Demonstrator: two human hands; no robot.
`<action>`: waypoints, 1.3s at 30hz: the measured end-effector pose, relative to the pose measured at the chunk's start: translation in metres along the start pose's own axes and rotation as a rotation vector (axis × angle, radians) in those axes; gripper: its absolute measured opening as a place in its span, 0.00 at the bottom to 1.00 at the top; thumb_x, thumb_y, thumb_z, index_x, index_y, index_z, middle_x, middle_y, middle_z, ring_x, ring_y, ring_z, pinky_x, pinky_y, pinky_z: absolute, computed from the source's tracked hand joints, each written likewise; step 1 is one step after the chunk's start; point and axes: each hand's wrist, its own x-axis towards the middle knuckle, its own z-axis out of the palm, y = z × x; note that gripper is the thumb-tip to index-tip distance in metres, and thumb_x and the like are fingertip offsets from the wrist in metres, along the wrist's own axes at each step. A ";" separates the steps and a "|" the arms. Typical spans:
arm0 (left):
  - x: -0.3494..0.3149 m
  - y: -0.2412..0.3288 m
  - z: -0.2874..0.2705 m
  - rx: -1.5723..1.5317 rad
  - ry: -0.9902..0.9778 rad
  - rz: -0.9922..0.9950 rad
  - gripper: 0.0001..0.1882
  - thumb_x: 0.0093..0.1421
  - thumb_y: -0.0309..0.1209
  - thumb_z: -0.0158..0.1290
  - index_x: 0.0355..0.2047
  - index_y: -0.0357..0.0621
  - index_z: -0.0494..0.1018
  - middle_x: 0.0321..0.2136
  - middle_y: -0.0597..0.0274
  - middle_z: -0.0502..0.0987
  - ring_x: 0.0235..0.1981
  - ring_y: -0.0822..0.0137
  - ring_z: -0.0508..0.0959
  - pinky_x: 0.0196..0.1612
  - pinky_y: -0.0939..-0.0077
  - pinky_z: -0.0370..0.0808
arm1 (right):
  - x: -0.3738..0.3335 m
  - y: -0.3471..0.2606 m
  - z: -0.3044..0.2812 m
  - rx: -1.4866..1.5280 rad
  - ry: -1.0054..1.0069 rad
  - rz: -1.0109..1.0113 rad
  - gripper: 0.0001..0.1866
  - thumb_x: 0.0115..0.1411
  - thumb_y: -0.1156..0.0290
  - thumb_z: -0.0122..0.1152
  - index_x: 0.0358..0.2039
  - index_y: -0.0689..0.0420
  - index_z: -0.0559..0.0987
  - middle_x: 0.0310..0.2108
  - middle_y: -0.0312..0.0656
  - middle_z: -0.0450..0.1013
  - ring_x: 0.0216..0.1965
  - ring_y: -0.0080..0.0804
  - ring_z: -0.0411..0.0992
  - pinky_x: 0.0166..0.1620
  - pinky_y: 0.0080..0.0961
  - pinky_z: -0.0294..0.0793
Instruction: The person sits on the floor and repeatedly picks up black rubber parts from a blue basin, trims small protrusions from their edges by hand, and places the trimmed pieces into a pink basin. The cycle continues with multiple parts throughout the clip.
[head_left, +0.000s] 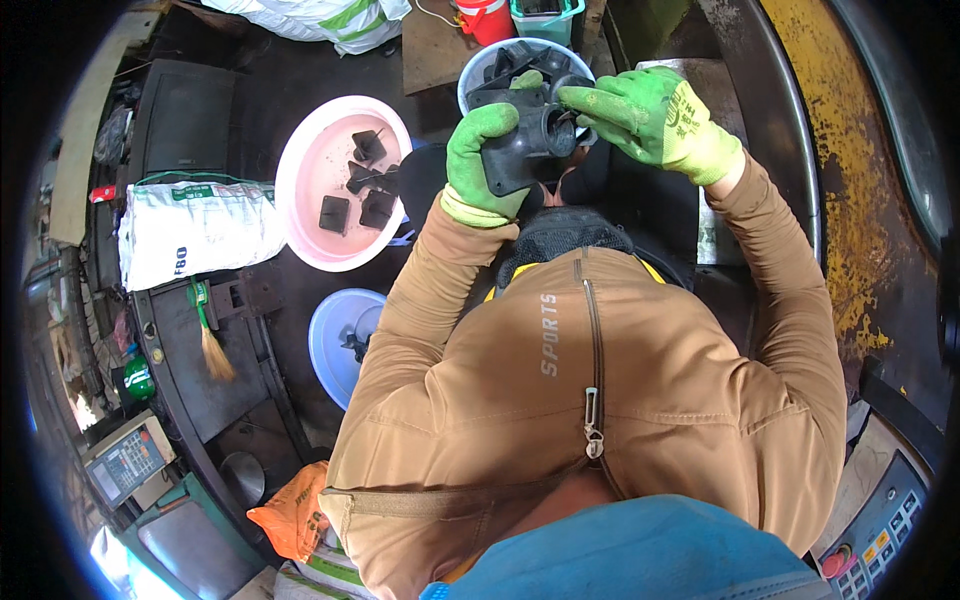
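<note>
My left hand [474, 168], in a green-coated glove, grips a black moulded part [522, 150] by its flat flange. A round, tube-like opening on the part faces right. My right hand [640, 118], gloved the same way, has its fingers pressed together at the rim of that opening. Whatever lies between those fingertips is too small and hidden to make out. Just beyond both hands, a pale blue basin [466, 72] holds several similar black parts [510, 62].
To the left stands a pink basin [292, 190] with several dark square-ended pieces. A lower blue basin [328, 325] holds a small dark piece. Past the far basin are a red bucket [486, 20] and a teal container [547, 24]. Worn yellow machinery [850, 200] borders my right side.
</note>
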 end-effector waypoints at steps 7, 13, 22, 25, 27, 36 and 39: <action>-0.007 0.008 0.004 -0.037 -0.052 0.047 0.36 0.50 0.29 0.49 0.62 0.43 0.60 0.51 0.50 0.73 0.51 0.48 0.75 0.53 0.41 0.74 | -0.002 -0.016 0.007 0.164 0.004 0.152 0.17 0.57 0.73 0.63 0.48 0.58 0.78 0.33 0.45 0.77 0.32 0.43 0.77 0.30 0.34 0.74; -0.011 0.004 0.009 0.123 -0.032 0.183 0.38 0.48 0.33 0.50 0.62 0.36 0.61 0.51 0.43 0.72 0.52 0.48 0.74 0.57 0.54 0.72 | -0.008 -0.023 0.018 -0.016 0.129 -0.083 0.16 0.60 0.73 0.62 0.47 0.65 0.77 0.37 0.53 0.78 0.38 0.47 0.79 0.39 0.32 0.79; -0.001 0.005 -0.001 0.238 -0.202 0.435 0.49 0.42 0.25 0.57 0.67 0.41 0.53 0.52 0.54 0.69 0.51 0.56 0.74 0.56 0.63 0.74 | -0.005 -0.059 0.023 0.788 0.078 0.620 0.15 0.63 0.75 0.57 0.49 0.68 0.75 0.43 0.56 0.76 0.39 0.46 0.79 0.40 0.30 0.78; 0.004 0.004 -0.005 0.428 -0.251 0.601 0.51 0.44 0.29 0.62 0.68 0.40 0.49 0.53 0.55 0.67 0.51 0.60 0.72 0.55 0.66 0.72 | -0.002 -0.063 0.024 0.748 0.051 0.615 0.16 0.65 0.74 0.55 0.50 0.68 0.74 0.45 0.57 0.74 0.39 0.46 0.78 0.41 0.29 0.77; 0.006 0.004 -0.009 0.567 -0.236 0.689 0.53 0.45 0.32 0.65 0.68 0.39 0.49 0.54 0.55 0.66 0.50 0.62 0.71 0.54 0.68 0.71 | 0.000 -0.065 0.023 0.799 0.037 0.678 0.16 0.66 0.72 0.53 0.51 0.68 0.73 0.47 0.58 0.73 0.39 0.44 0.78 0.41 0.29 0.77; 0.014 0.017 -0.028 1.196 -0.331 1.091 0.49 0.48 0.40 0.65 0.65 0.37 0.51 0.50 0.50 0.65 0.44 0.60 0.70 0.48 0.66 0.71 | 0.007 -0.077 0.014 1.240 -0.035 0.965 0.21 0.69 0.56 0.49 0.47 0.63 0.76 0.24 0.34 0.70 0.23 0.17 0.64 0.28 0.15 0.64; 0.014 0.024 -0.025 1.292 -0.370 1.179 0.49 0.47 0.36 0.64 0.65 0.39 0.50 0.51 0.49 0.64 0.45 0.58 0.69 0.50 0.65 0.70 | 0.010 -0.082 0.009 1.587 -0.019 0.984 0.18 0.69 0.57 0.49 0.41 0.60 0.77 0.21 0.29 0.65 0.22 0.16 0.59 0.27 0.15 0.59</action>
